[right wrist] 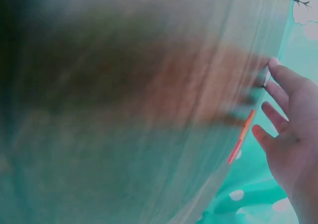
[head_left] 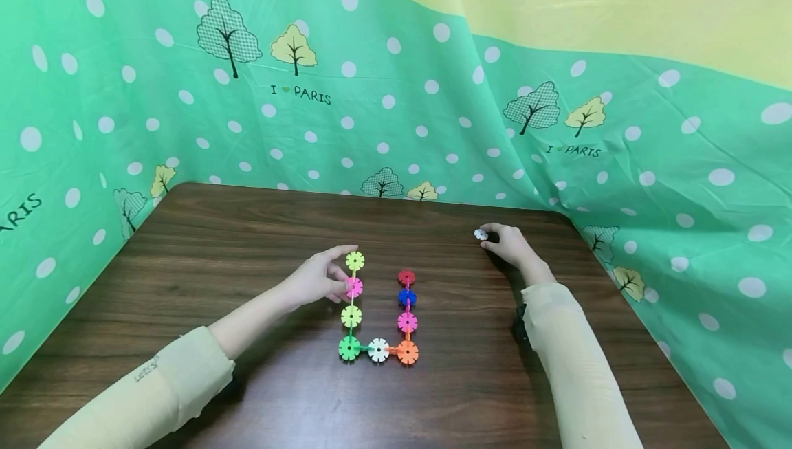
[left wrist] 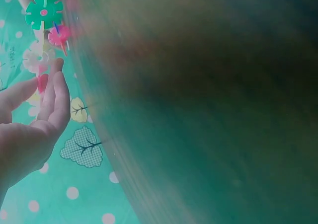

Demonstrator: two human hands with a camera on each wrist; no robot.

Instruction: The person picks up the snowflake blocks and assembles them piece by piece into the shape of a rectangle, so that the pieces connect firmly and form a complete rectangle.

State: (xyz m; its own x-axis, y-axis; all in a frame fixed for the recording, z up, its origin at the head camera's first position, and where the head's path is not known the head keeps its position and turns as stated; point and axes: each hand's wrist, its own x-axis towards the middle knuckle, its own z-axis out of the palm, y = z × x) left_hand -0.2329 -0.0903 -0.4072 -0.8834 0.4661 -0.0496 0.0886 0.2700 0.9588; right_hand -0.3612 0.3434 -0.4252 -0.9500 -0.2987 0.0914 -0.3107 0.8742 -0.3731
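A U-shaped chain of interlocking plastic snowflake discs stands out against the tabletop in the head view. Up its left side run a green disc (head_left: pixel 349 348), a lower yellow disc (head_left: pixel 351 316), a pink disc (head_left: pixel 355 287) and a top yellow disc (head_left: pixel 355 260). My left hand (head_left: pixel 312 278) pinches the pink disc from the left, its index finger reaching up beside the top yellow one. A white disc (head_left: pixel 379 350) and an orange disc (head_left: pixel 408 353) form the bottom. Far right, my right hand (head_left: pixel 512 246) holds a loose white disc (head_left: pixel 480 234) at its fingertips.
The chain's right side rises through another pink disc (head_left: pixel 407 322) and a blue disc (head_left: pixel 407 298) to a red disc (head_left: pixel 406 276). Dark wood covers the table (head_left: pixel 278 229). A green polka-dot curtain (head_left: pixel 396 119) hangs along the table's back and sides.
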